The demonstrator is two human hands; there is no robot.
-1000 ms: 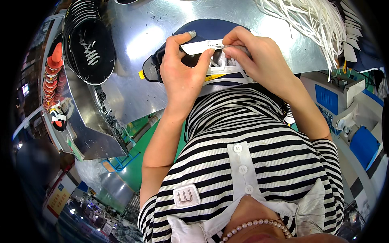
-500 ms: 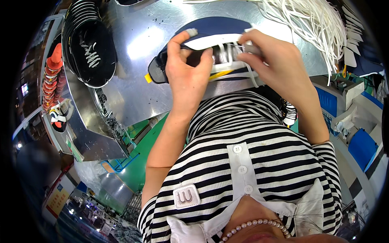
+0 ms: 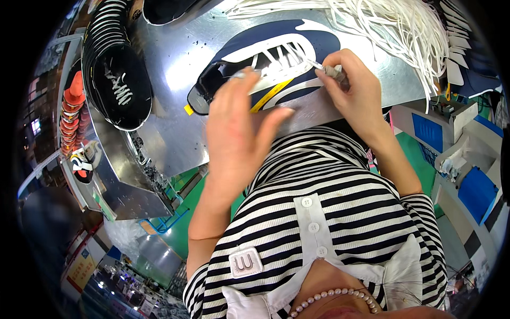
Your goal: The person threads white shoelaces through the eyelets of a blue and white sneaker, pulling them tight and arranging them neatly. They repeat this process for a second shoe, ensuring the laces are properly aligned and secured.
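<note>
- Far left, off the bench's left edge: column of stacked orange-and-black shoe pieces point(image 3: 73, 114), a finished black-white-orange shoe point(image 3: 81, 165) below it.
- Bench left edge: stack of black shoe uppers point(image 3: 119, 80) with white lacing, fanned in an arc toward the top-left corner.
- Metal bench point(image 3: 170, 69), shiny sheet surface, carries everything at centre.
- Left hand point(image 3: 239, 130): forearm comes up from the lower edge, palm down, fingers spread and slightly curled, motion-blurred; fingertips touch the near side of the shoe upper. Cannot tell whether it pinches anything.
- Navy shoe upper point(image 3: 265, 61) with white trim lies flat at bench centre, close to the near edge, heel opening to the left, white lace threaded through the eyelets. Yellow strip point(image 3: 271, 95) runs diagonally along its near side, a yellow tag at the left end.
- Right hand point(image 3: 353, 93): wrist bent inward, fingers pressed together, pinching the end of the white lace point(image 3: 319, 65) at the upper's right side.
- Bench top-right corner: big loose bundle of white laces point(image 3: 393, 32), strands hanging over the right edge.
- Right of the bench: white-and-blue bins point(image 3: 425, 130), contents unclear.
</note>
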